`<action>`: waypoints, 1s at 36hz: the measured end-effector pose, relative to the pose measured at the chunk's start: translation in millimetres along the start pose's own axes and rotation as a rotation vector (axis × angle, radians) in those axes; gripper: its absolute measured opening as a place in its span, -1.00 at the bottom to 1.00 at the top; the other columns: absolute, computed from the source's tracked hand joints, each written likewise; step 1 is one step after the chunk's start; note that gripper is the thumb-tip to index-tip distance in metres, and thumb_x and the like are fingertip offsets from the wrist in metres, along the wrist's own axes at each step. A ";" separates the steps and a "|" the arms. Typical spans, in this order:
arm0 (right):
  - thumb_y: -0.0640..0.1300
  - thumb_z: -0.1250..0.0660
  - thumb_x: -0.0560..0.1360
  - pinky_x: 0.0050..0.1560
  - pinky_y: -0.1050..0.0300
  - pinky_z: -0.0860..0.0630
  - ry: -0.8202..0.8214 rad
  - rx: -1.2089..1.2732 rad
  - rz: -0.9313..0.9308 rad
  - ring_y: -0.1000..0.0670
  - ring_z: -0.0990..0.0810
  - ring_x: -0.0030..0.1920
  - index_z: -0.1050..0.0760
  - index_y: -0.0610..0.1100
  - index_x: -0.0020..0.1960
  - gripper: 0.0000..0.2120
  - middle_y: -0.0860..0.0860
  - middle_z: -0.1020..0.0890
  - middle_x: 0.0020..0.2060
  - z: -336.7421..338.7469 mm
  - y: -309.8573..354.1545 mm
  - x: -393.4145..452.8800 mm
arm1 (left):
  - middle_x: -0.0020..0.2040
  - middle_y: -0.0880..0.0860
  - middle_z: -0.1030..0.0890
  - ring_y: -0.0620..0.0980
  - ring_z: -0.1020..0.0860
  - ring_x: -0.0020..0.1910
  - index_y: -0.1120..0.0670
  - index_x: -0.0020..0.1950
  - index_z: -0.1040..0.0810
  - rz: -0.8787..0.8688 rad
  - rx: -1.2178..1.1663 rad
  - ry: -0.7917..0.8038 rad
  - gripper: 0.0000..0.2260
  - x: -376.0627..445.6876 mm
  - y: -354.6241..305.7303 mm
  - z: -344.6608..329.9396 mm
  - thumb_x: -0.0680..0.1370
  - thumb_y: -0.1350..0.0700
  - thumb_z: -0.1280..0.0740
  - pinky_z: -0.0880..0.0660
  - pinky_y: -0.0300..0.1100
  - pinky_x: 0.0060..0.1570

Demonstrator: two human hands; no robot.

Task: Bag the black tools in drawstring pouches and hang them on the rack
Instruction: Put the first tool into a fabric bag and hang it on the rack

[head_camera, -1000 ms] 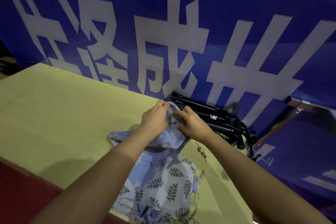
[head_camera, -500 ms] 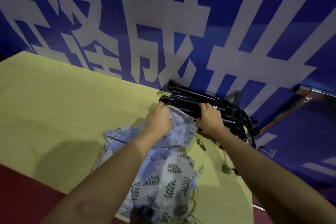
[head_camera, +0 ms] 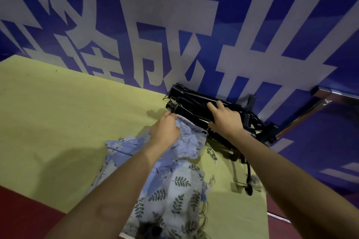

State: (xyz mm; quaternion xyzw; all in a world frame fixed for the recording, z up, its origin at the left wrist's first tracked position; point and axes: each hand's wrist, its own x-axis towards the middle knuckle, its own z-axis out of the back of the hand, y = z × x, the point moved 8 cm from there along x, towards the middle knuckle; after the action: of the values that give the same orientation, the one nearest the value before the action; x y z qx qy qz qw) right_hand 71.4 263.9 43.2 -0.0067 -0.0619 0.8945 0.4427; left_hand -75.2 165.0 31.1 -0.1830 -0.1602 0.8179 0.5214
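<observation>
Your right hand (head_camera: pixel 225 120) is closed around the black tool (head_camera: pixel 196 109), which lies on the table (head_camera: pixel 58 118) against the blue banner (head_camera: pixel 194 25). Just beside that grip, your left hand (head_camera: pixel 165 129) pinches the gathered rim of the blue pouch (head_camera: pixel 187 141), touching the tool's near end.

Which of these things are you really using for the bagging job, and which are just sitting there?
In use:
- left hand pinching the blue pouch at its mouth
- right hand gripping the black tool
- more black tools behind it
- leaf-print pouch, waiting

Just there:
- yellow table
- blue banner
- metal rail
</observation>
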 end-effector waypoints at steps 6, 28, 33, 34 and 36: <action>0.01 -0.30 0.47 -0.25 0.06 -0.38 -0.036 0.148 -0.046 -0.22 -0.60 -0.04 -0.16 -0.04 0.38 -0.44 -0.10 -0.51 0.15 26.0 -13.0 -18.5 | 0.37 0.06 -0.36 0.16 -0.48 0.19 0.11 0.38 -0.39 0.003 -0.063 -0.004 -0.61 -7.3 -3.2 5.1 0.54 0.21 -0.23 -0.48 0.00 -0.04; 0.12 -0.23 0.51 -0.13 0.03 -0.52 -0.016 0.079 0.105 -0.18 -0.61 0.00 -0.21 -0.05 0.43 -0.45 -0.04 -0.54 0.21 34.4 -16.8 -116.9 | 0.51 0.10 -0.12 0.14 -0.30 0.40 0.14 0.56 0.01 -0.051 -0.209 0.132 -0.31 -32.1 2.5 15.9 0.51 0.39 -0.23 -0.39 -0.07 0.17; 0.07 -0.20 0.54 -0.26 0.10 -0.38 0.014 0.000 0.131 -0.17 -0.61 0.03 -0.14 -0.02 0.47 -0.45 -0.04 -0.50 0.24 26.6 -8.5 -118.4 | 0.54 0.05 -0.08 0.15 -0.30 0.40 0.07 0.56 0.05 -0.106 -0.164 0.199 -0.27 -39.9 -2.0 15.7 0.52 0.37 -0.25 -0.40 -0.11 0.06; 0.05 -0.19 0.54 -0.28 0.12 -0.35 0.025 -0.018 0.132 -0.16 -0.61 0.02 -0.13 -0.01 0.48 -0.44 -0.03 -0.50 0.23 24.6 -6.4 -117.4 | 0.54 0.04 -0.08 0.14 -0.31 0.40 0.07 0.56 0.04 -0.115 -0.158 0.201 -0.27 -41.8 -3.8 16.0 0.52 0.36 -0.27 -0.40 -0.13 0.06; 0.01 -0.19 0.53 -0.31 0.12 -0.33 0.043 -0.055 0.127 -0.16 -0.61 -0.01 -0.14 0.00 0.46 -0.46 -0.04 -0.52 0.19 19.4 -3.1 -114.5 | 0.54 0.03 -0.09 0.13 -0.30 0.40 0.06 0.56 0.02 -0.134 -0.124 0.201 -0.28 -44.7 -7.0 15.0 0.51 0.38 -0.26 -0.40 -0.15 0.09</action>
State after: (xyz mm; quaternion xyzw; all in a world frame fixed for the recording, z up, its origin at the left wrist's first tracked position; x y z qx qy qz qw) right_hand 142.2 173.0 57.9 -0.0418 -0.0765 0.9184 0.3858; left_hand -59.3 126.0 53.4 -0.2848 -0.1692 0.7472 0.5762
